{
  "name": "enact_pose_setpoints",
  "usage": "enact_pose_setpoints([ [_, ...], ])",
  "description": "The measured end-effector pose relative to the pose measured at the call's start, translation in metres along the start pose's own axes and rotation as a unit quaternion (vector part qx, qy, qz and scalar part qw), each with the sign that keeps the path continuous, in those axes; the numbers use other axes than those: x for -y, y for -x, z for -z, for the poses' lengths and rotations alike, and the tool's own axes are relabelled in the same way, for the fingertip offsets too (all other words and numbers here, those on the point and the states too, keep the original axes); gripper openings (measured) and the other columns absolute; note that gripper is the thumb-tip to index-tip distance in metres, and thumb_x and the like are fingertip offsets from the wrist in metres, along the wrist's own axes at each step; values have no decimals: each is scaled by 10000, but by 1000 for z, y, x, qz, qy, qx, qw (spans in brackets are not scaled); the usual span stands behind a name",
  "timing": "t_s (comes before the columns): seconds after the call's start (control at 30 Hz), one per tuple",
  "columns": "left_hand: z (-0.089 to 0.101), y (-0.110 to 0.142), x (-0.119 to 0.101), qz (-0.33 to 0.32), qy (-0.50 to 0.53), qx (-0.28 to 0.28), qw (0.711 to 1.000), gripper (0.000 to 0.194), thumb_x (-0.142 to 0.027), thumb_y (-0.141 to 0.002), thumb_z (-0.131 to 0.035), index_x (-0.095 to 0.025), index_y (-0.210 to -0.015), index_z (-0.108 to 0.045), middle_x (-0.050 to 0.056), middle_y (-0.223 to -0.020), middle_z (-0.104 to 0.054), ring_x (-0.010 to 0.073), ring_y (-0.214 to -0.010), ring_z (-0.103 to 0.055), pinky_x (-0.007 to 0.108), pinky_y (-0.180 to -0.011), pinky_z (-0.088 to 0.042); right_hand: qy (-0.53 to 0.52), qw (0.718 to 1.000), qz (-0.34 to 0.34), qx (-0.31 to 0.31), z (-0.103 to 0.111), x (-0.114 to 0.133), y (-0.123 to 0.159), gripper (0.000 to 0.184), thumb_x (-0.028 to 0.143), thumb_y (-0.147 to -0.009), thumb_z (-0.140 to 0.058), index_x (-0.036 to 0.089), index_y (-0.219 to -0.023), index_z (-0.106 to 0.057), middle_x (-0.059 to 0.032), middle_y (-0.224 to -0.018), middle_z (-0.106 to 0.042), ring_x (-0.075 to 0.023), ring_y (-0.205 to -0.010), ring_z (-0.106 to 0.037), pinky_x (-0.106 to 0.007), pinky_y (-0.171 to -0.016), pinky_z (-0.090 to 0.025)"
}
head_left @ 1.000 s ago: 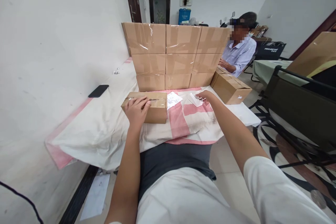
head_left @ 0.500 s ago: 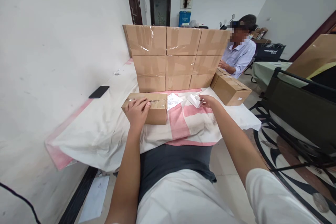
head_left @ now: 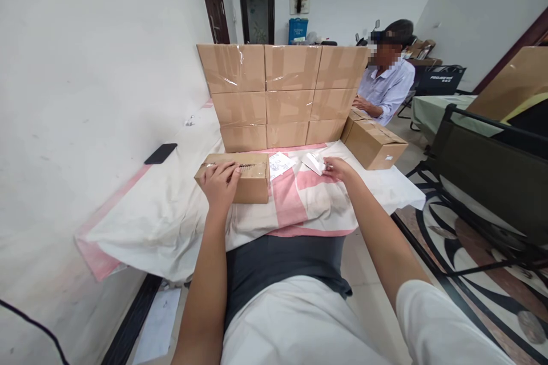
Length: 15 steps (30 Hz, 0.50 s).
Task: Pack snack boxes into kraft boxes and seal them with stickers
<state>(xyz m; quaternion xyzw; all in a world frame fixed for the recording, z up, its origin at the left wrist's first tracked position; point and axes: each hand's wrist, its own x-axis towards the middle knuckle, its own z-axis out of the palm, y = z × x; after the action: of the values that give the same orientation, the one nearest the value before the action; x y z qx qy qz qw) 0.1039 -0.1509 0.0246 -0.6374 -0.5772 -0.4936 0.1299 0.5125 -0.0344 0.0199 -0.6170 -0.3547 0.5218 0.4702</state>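
Note:
On the near cardboard box (head_left: 252, 189), my left hand (head_left: 220, 183) lies across the top with its fingers stretched out beside the taped seam. My right hand (head_left: 338, 169) pinches the edge of a small folded piece of white paper (head_left: 313, 163) just above the cloth. Between the two hands, a white sheet with dark printed marks (head_left: 280, 165) lies flat against the box's right side. A pink and white cloth (head_left: 291, 197) covers the table under all of these.
Stacked cardboard boxes (head_left: 289, 105) form a wall behind my hands. Another box (head_left: 374, 140) stands at the right. A black phone (head_left: 161, 153) lies at the left by the wall. A person in a light shirt (head_left: 387, 88) sits beyond; a dark folding chair (head_left: 483, 188) is at right.
The view has shifted slightly, so the boxes and hands appear a little further left. Both hands keep nearly the same pose and place.

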Motion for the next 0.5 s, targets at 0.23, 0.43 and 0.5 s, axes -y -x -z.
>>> enact_pose_setpoints([
  [0.23,-3,0,3,0,-9,1,1000,282,-465,-1016,-544,-352,-1087,-792,-14,-1213,-784,314,-1155,-595,524,-1058,-334,-28,998,49,36,8,-13,4,284,309,-817,-769,216,-742,-511,43,-627,-491,-97,-576,-455,-206,-579,-531],
  [0.43,7,1,-11,-24,-19,-31,999,266,-402,-984,-587,-297,-1126,-786,41,-1295,-746,324,-1233,-576,545,-1112,-356,-57,993,82,68,12,-22,-2,346,380,-723,-816,216,-708,-512,50,-621,-491,-90,-566,-438,-197,-550,-497],
  [0.5,7,7,-36,-58,-10,-83,995,231,-343,-953,-626,-254,-1102,-778,69,-1279,-741,315,-1231,-587,519,-1113,-381,-70,990,93,80,14,-25,-4,359,395,-693,-828,213,-691,-518,53,-619,-491,-86,-560,-434,-192,-529,-479],
])
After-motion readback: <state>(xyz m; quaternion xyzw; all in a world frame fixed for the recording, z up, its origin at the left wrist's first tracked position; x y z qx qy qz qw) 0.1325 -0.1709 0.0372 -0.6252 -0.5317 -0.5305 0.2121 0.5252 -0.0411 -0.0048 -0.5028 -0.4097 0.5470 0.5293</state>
